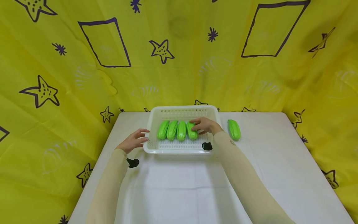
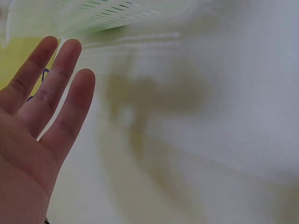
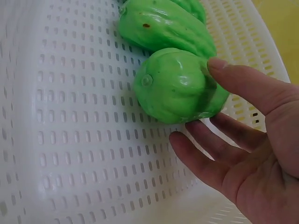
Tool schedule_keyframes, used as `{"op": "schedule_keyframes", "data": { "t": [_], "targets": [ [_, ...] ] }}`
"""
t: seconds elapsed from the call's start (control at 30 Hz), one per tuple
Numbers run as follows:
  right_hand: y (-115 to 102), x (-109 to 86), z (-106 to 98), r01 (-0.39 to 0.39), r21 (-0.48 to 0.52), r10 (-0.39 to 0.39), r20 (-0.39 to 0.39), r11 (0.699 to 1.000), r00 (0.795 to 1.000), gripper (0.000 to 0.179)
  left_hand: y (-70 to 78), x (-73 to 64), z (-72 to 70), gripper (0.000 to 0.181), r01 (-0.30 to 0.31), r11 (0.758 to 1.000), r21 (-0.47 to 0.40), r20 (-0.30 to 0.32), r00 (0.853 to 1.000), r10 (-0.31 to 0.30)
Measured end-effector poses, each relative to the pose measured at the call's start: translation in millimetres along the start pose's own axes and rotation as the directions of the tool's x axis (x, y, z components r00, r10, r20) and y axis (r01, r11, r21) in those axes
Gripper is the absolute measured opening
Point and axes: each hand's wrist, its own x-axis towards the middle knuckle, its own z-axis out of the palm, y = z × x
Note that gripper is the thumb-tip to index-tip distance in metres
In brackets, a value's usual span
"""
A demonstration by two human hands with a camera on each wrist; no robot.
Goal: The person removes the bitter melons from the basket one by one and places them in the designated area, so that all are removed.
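Note:
A white plastic basket (image 1: 179, 151) with slotted walls stands on the table. Inside, several bright green, ribbed gourds (image 1: 172, 130) lie side by side. My right hand (image 1: 205, 125) reaches over the basket's right side, its thumb and spread fingers loosely around the rightmost gourd (image 3: 175, 86). In the right wrist view the thumb tip lies against this gourd and the lowest fingertip is apart from it. At the basket's left end is my left hand (image 1: 133, 141), fingers extended by the rim; its palm (image 2: 23, 163) holds nothing. Another green gourd (image 1: 234, 129) lies outside, right of the basket.
A white cloth covers the table (image 1: 173, 189). Yellow curtains (image 1: 179, 74) with star drawings hang behind and along both sides. Small dark patches (image 1: 207, 146) show near both wrists.

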Motion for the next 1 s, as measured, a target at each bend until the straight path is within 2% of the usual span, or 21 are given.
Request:
{"op": "schedule_keyframes", "data": {
  "t": [0.27,0.63,1.0],
  "targets": [
    [0.6,-1.6,0.1,0.006,0.017,-0.006,0.005,1.0,1.0,0.06,-9.7,6.7,-5.2,0.051,0.007,1.0,0.009,0.002,1.0,-0.007],
    [4.5,-1.4,-3.6,0.013,0.025,-0.014,0.033,1.0,0.999,0.058,-9.0,6.2,-6.3,0.055,-0.005,1.0,0.008,0.004,1.0,0.005],
    [4.0,-2.0,-2.7,-0.016,0.007,0.015,0.041,1.0,0.999,0.053,-9.9,5.6,-5.4,0.055,0.0,1.0,0.023,0.006,1.0,0.0]
  ]
}}
